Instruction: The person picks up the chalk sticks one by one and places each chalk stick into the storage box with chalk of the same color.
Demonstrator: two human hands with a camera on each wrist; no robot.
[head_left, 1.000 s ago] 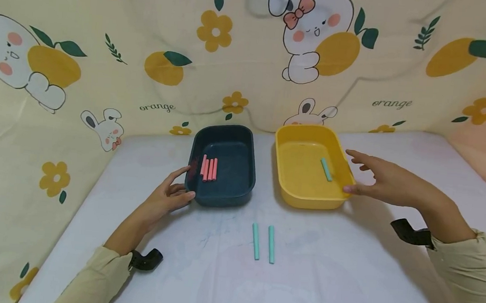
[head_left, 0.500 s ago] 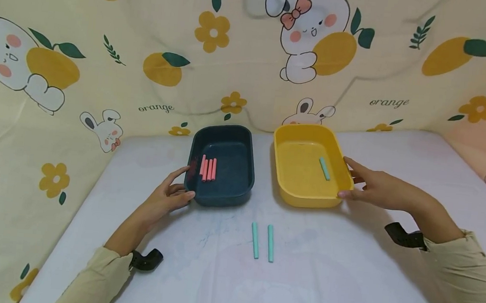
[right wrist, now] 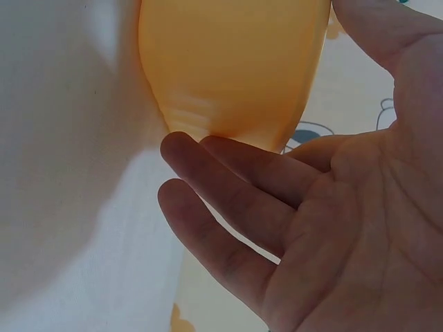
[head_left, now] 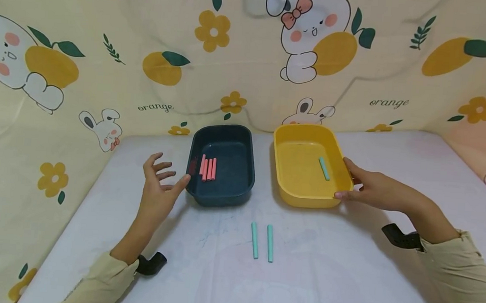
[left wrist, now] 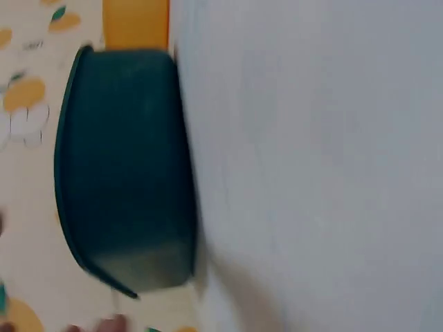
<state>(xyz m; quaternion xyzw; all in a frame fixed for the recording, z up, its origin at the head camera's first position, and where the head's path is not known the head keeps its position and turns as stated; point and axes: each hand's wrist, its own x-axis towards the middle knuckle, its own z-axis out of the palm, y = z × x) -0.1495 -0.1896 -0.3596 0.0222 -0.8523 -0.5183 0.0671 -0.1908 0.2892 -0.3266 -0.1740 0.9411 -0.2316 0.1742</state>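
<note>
A dark blue tray (head_left: 230,174) stands left of centre on the white table; several pink chalk sticks (head_left: 209,169) lie in its left part. Beside its left wall is my left hand (head_left: 157,193), fingers spread and raised, thumb tip right at the rim. To the right stands a yellow tray (head_left: 298,175) holding one green chalk stick (head_left: 324,168). My right hand (head_left: 381,191) touches this tray's right side with thumb and extended fingers (right wrist: 235,200). Two more green chalk sticks, a left one (head_left: 254,240) and a right one (head_left: 270,243), lie on the table in front.
The white table (head_left: 310,280) reaches back to a cream cloth (head_left: 243,42) printed with rabbits and oranges, which hangs behind the trays and along the left. A black wrist strap piece (head_left: 152,263) sits on the left wrist, another black piece (head_left: 401,237) on the right.
My left hand has come off the dark blue tray's left side, its fingers lifting up and to the left. My right hand has moved in against the yellow tray. The chalk sticks stay put.
</note>
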